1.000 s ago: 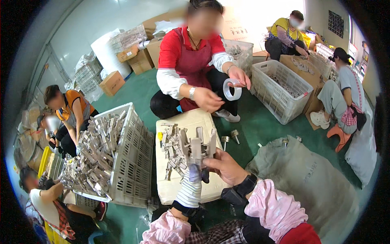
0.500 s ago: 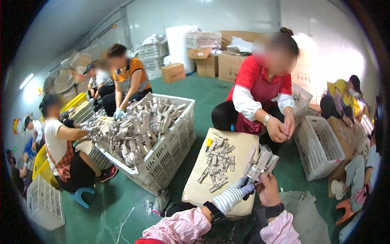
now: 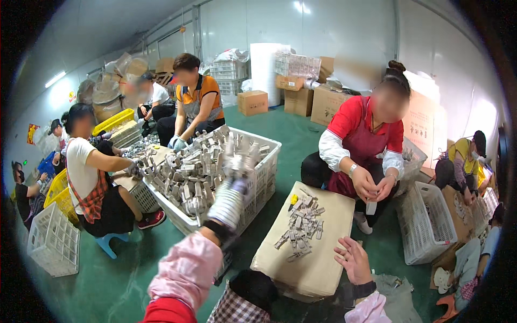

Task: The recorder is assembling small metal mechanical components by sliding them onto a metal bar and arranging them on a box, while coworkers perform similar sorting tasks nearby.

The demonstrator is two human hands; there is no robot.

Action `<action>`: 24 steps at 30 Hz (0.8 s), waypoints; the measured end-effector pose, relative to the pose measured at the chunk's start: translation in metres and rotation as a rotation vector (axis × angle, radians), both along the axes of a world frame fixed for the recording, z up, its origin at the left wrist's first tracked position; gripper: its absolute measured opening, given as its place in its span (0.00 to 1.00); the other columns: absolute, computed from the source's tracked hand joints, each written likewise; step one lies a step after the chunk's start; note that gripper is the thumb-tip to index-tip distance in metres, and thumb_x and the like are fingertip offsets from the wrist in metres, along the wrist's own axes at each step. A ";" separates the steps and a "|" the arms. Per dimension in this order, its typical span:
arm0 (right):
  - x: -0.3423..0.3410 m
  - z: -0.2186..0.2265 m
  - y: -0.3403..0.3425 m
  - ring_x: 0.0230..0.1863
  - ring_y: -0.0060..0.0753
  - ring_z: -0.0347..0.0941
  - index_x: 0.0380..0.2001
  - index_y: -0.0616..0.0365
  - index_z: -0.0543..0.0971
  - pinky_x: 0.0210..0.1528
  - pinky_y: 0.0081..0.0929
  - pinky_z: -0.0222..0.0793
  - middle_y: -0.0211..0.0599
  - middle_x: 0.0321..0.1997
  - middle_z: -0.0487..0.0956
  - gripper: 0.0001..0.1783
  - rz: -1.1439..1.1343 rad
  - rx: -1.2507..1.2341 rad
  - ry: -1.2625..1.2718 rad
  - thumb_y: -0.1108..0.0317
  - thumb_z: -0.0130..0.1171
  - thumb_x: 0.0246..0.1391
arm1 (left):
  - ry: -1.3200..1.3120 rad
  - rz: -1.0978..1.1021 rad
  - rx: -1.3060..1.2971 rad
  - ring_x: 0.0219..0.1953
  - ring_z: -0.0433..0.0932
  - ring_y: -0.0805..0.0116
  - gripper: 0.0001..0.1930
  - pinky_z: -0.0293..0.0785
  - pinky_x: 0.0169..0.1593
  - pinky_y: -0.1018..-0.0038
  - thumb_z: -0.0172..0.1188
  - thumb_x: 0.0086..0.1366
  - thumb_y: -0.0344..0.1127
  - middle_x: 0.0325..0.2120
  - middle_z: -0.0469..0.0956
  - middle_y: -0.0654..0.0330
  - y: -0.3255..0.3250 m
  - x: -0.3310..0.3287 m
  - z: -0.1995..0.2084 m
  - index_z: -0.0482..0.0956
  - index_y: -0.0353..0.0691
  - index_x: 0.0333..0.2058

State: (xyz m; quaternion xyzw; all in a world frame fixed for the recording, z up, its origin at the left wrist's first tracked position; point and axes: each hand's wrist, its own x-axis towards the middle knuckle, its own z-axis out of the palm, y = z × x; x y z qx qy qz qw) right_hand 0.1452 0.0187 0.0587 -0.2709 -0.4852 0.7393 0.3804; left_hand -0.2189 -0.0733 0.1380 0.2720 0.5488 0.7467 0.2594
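Note:
My left hand (image 3: 236, 180), in a grey-and-white striped glove, is stretched over a large white plastic crate (image 3: 262, 188) heaped with grey metal hinges (image 3: 186, 177). Motion smears the hand, but its fingers are closed on a cluster of metal hinges (image 3: 237, 152). My bare right hand (image 3: 354, 260) is raised by the right edge of a flat cardboard surface (image 3: 328, 253). Its fingers are apart and nothing is in them. A loose pile of smaller hinges (image 3: 304, 223) lies on the cardboard, with a yellow bit (image 3: 294, 199) at its far end.
Across the cardboard, a person in red (image 3: 371, 145) holds a small grey piece (image 3: 371, 207). Co-workers sit left of the crate, one on a blue stool (image 3: 113, 245). A white crate (image 3: 428, 223) stands at right, a pale sack (image 3: 396, 296) at lower right, and cartons (image 3: 253, 102) behind.
My left hand has swung left with the hinges, from above the cardboard to above the full crate. My right hand has let go of them and opened. The view has turned left.

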 end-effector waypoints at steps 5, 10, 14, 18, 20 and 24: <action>-0.004 0.000 -0.002 0.48 0.40 0.70 0.54 0.64 0.64 0.49 0.37 0.68 0.44 0.55 0.68 0.28 0.018 -0.018 -0.007 0.54 0.51 0.59 | 0.660 0.527 -0.275 0.29 0.72 0.66 0.20 0.68 0.36 0.70 0.52 0.65 0.44 0.29 0.76 0.54 -0.032 -0.162 -0.017 0.71 0.35 0.50; -0.006 -0.009 0.005 0.48 0.40 0.70 0.55 0.65 0.63 0.50 0.35 0.67 0.43 0.55 0.68 0.27 -0.006 -0.048 -0.030 0.55 0.50 0.61 | 0.786 0.678 -0.630 0.45 0.73 0.47 0.22 0.67 0.49 0.63 0.52 0.62 0.43 0.41 0.76 0.44 -0.028 -0.215 0.021 0.70 0.36 0.50; -0.010 -0.011 0.007 0.48 0.40 0.70 0.55 0.65 0.63 0.49 0.35 0.68 0.43 0.54 0.68 0.27 -0.023 -0.066 -0.049 0.57 0.51 0.60 | 0.829 0.615 -0.937 0.51 0.70 0.47 0.21 0.64 0.54 0.59 0.50 0.62 0.45 0.48 0.72 0.44 -0.015 -0.239 0.011 0.70 0.42 0.52; -0.012 -0.011 0.009 0.47 0.39 0.71 0.54 0.65 0.64 0.49 0.34 0.68 0.42 0.54 0.68 0.27 -0.026 -0.076 -0.052 0.56 0.51 0.60 | 0.866 0.508 -0.983 0.57 0.66 0.50 0.22 0.60 0.59 0.60 0.48 0.63 0.46 0.53 0.68 0.48 -0.011 -0.246 -0.018 0.68 0.46 0.54; -0.008 -0.009 0.007 0.47 0.39 0.71 0.54 0.64 0.64 0.50 0.33 0.68 0.42 0.54 0.69 0.26 -0.015 -0.054 -0.027 0.57 0.51 0.60 | 0.884 0.455 -0.936 0.57 0.66 0.51 0.22 0.60 0.60 0.61 0.47 0.63 0.46 0.54 0.68 0.49 -0.003 -0.239 -0.022 0.68 0.46 0.54; -0.008 -0.010 0.008 0.47 0.40 0.71 0.53 0.64 0.65 0.49 0.36 0.69 0.44 0.54 0.69 0.24 -0.026 -0.057 -0.030 0.59 0.51 0.60 | 0.948 0.468 -0.910 0.54 0.68 0.50 0.19 0.62 0.57 0.63 0.49 0.64 0.44 0.50 0.71 0.49 -0.010 -0.234 -0.029 0.71 0.44 0.51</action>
